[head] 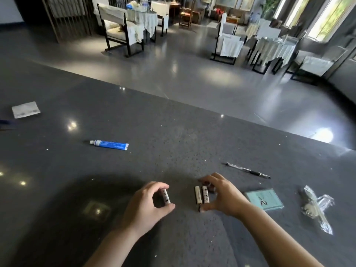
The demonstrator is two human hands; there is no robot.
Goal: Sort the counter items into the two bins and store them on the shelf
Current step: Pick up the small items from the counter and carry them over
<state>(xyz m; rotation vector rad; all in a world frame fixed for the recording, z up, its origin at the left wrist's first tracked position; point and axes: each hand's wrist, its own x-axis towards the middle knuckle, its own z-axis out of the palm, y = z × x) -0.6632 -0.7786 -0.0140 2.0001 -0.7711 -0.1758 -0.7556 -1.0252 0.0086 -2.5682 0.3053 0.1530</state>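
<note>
On the dark speckled counter (pixel 173 143), my left hand (pixel 148 207) pinches one white battery (pixel 166 196) with black marks between thumb and fingers. My right hand (pixel 221 195) curls round two more white batteries (pixel 201 194) lying side by side, thumb at their near ends, fingers at the far ends. Also on the counter are a blue and white tube (pixel 109 145) at centre left, a black pen (pixel 248 170) beyond my right hand, a pale teal card (pixel 264 198), and a clear plastic packet (pixel 316 207) at the right. No bin or shelf is in view.
A small white packet (pixel 26 109) lies at the counter's far left. The counter's far edge runs diagonally from upper left to right. Beyond it is a shiny floor with chairs (pixel 119 29) and cloth-covered tables (pixel 273 49).
</note>
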